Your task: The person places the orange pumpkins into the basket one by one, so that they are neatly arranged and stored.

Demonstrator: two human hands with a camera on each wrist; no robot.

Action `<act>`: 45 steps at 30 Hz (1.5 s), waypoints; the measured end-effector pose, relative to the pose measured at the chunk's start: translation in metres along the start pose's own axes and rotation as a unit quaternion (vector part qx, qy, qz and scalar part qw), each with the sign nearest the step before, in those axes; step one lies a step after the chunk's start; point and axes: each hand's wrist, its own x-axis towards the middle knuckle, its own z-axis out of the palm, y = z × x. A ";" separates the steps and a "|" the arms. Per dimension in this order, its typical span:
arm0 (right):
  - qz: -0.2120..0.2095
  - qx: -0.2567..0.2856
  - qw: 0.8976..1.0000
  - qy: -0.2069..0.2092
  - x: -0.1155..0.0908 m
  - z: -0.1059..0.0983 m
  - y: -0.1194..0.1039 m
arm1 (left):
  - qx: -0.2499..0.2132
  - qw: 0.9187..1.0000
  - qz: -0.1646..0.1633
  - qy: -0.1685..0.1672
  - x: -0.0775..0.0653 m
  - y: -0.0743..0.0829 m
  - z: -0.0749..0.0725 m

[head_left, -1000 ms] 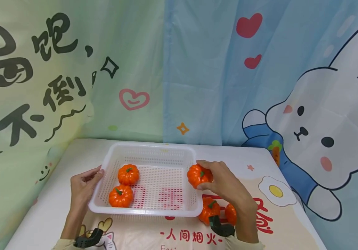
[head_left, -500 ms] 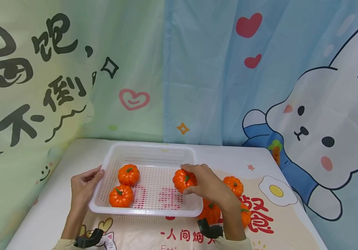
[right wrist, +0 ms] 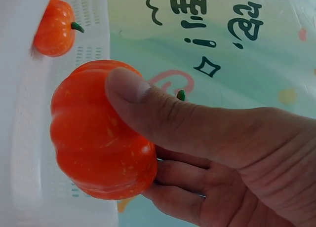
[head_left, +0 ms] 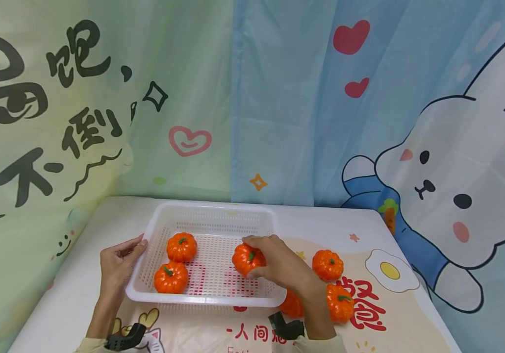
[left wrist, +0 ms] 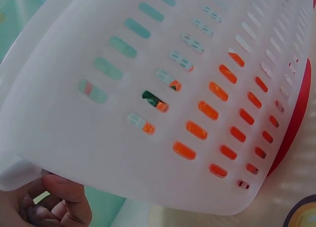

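A white perforated plastic basket point(head_left: 208, 300) sits on the table, tilted a little toward the head camera. My left hand point(head_left: 119, 261) pinches its left rim between thumb and fingers; in the left wrist view that hand point(left wrist: 54, 202) is at the lower corner beside the basket's slotted wall point(left wrist: 98, 153). Over the right part of the basket, my right hand point(head_left: 281, 262) grips a small orange pumpkin point(head_left: 247, 260) with a green stem. The right wrist view has the thumb across this pumpkin point(right wrist: 98, 133) and the fingers behind it. Two more pumpkins, one point(head_left: 182, 246) behind the other point(head_left: 170, 277), lie at the basket's left.
Right of the basket lie several pumpkins: one farther back point(head_left: 327, 265), another nearer point(head_left: 340, 304), and one partly hidden point(head_left: 292, 305) by the right forearm. A printed mat point(head_left: 393, 314) covers part of the white table point(head_left: 102, 220). A printed curtain point(head_left: 274, 98) hangs behind.
My right hand has carried its pumpkin leftward from the basket's right rim to over the basket's inside. Pumpkins behind the right arm have come into view. The left hand has stayed put.
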 end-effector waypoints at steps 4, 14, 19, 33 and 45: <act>-0.009 -0.003 1.000 -0.004 0.002 0.005 -0.001 | -0.002 1.000 -0.002 -0.001 0.000 -0.001 0.000; -0.028 -0.018 0.999 -0.018 0.007 0.013 -0.006 | -0.001 1.000 -0.002 -0.001 0.001 0.000 -0.001; -0.039 -0.021 0.999 -0.026 0.010 0.017 -0.006 | -0.003 1.000 0.000 -0.003 0.001 -0.001 0.000; -0.057 -0.036 0.997 -0.043 0.019 0.032 -0.009 | 0.000 1.000 0.003 -0.005 -0.001 0.001 0.000; -0.039 -0.042 0.997 -0.055 0.020 0.041 -0.016 | -0.003 1.000 0.000 -0.003 0.000 -0.001 0.000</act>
